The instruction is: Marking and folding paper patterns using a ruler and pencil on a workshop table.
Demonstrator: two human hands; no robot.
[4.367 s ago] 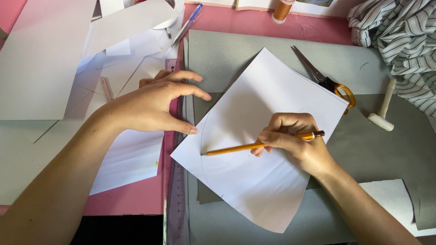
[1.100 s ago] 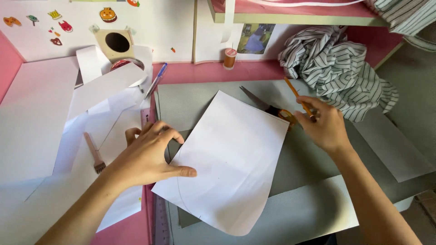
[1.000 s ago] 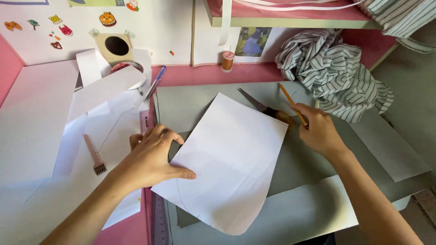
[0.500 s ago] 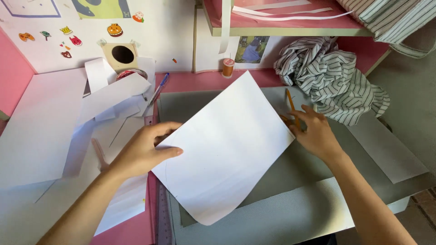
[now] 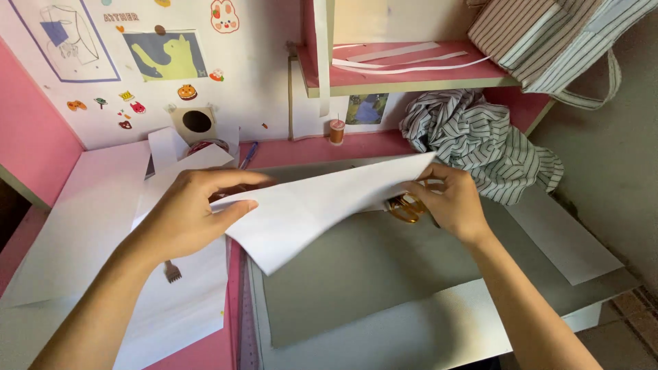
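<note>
Left hand [image 5: 195,219] is pinching the left edge of a white paper sheet [image 5: 308,205], thumb on top and fingers curled over the far side, holding it lifted clear of the tabletop [image 5: 411,147]. Right hand [image 5: 449,199] is gripping the sheet's right corner, and the same hand is closing around the yellow handles of a pair of scissors [image 5: 406,207]; the blades are hidden behind the sheet. The sheet is hanging tilted between the two hands, its near edge sagging toward a grey cutting mat [image 5: 370,274] lying flat below. Loose white paper offcuts [image 5: 185,301] are lying left of the mat, with a small pronged metal tool [image 5: 171,272] resting on them just under the left wrist. A ruler [image 5: 245,322] is running along the mat's left edge. Crumpled striped cloth [image 5: 480,147] is sitting at the back right, near the right hand. A small spool of brown thread [image 5: 336,130] is standing against the back wall, and a blue pen [image 5: 248,155] is lying beside a roll of tape [image 5: 202,145]. A striped bag [image 5: 548,41] is resting on the shelf [image 5: 411,79] above, beside thin paper strips.
</note>
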